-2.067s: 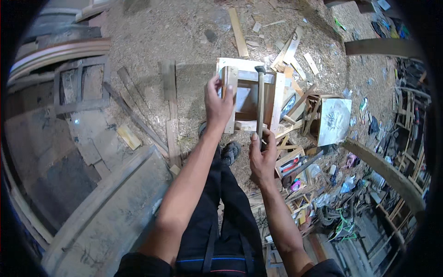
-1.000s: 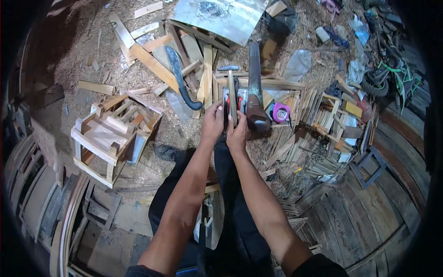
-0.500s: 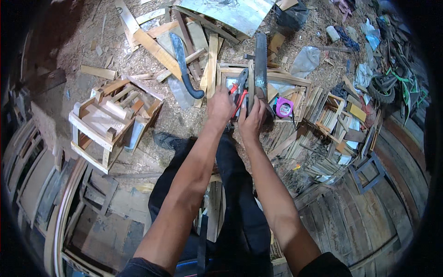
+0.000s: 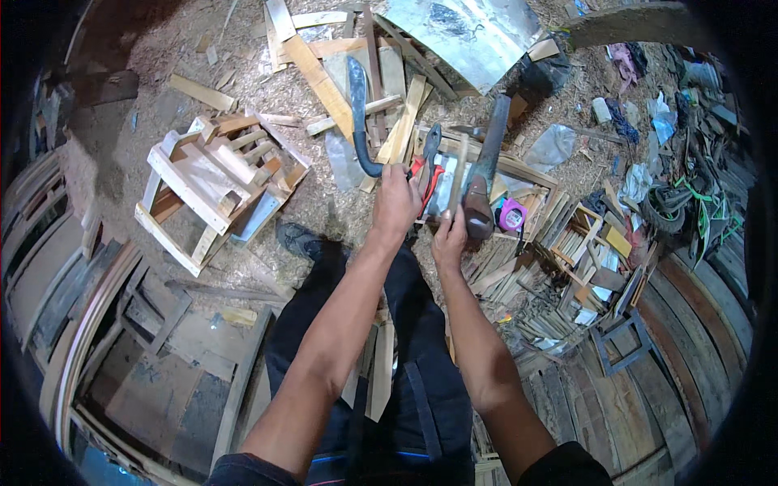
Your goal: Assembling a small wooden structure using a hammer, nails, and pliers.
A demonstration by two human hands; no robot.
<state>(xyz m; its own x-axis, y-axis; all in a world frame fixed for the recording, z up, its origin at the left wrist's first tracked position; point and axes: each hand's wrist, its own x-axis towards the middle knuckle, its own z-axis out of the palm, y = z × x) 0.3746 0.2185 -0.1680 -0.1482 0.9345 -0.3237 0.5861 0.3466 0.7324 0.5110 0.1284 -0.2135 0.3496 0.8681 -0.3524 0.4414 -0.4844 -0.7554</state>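
My left hand (image 4: 395,202) is closed around one red handle of a pair of pliers (image 4: 431,154), whose jaws point away from me. Between the thumb and fingers of my right hand (image 4: 449,241) is the near end of a narrow wooden strip (image 4: 459,172). The strip lies over a shallow wooden frame (image 4: 531,172). Right beside these fingers rests a dark long-bladed tool (image 4: 491,139) with a brown handle. A pink tape measure (image 4: 511,215) sits to its right. Left of the pliers lies a curved blade with a dark blue handle (image 4: 362,146).
A small wooden stool-like frame (image 4: 185,188) filled with offcuts stands at left. A metal sheet (image 4: 478,40) and loose boards (image 4: 312,73) lie at the far side. Wooden crate (image 4: 583,243) and stacked slats stand at right. Shavings cover the ground (image 4: 243,49).
My view has shifted, moving the surroundings rightward. Both hands have drawn back slightly toward me. The pliers and strip have moved left relative to the frame, and my right hand has left the brown handle's side.
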